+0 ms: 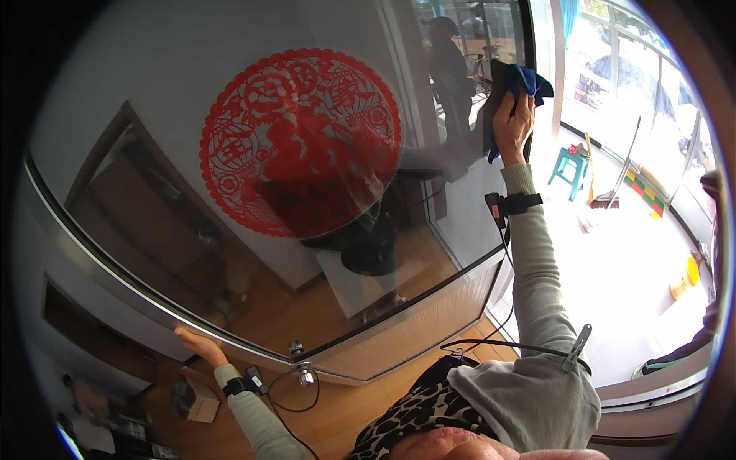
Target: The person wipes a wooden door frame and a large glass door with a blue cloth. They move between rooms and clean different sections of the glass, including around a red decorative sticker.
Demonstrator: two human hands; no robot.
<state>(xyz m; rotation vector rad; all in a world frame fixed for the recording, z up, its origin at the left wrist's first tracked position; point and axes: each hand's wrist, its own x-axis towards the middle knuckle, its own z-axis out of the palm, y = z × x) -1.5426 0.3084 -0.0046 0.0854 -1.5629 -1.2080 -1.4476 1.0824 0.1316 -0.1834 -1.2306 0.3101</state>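
Observation:
My right hand (513, 123) presses a dark blue cloth (522, 76) against the glass pane (345, 29), close to the dark edging on its right side. The pane is in a metal-framed door (425, 322) and reflects a room and a figure. A round red paper-cut decoration (302, 141) with flowers and characters is on the glass. My left hand (201, 348) is at the door's left edge (149, 305), its fingers stretched along the frame. Whether it grips the edge cannot be told. A round metal door knob (306, 375) sits to the right of this hand.
A cable (512, 270) runs from my right wrist strap to a clip (577, 348) at my shoulder. Beyond the door stand a teal stool (569, 172), a broom with dustpan (606, 201) and a yellow container (684, 279). At lower left are a cardboard box (204, 402) and another person (86, 397).

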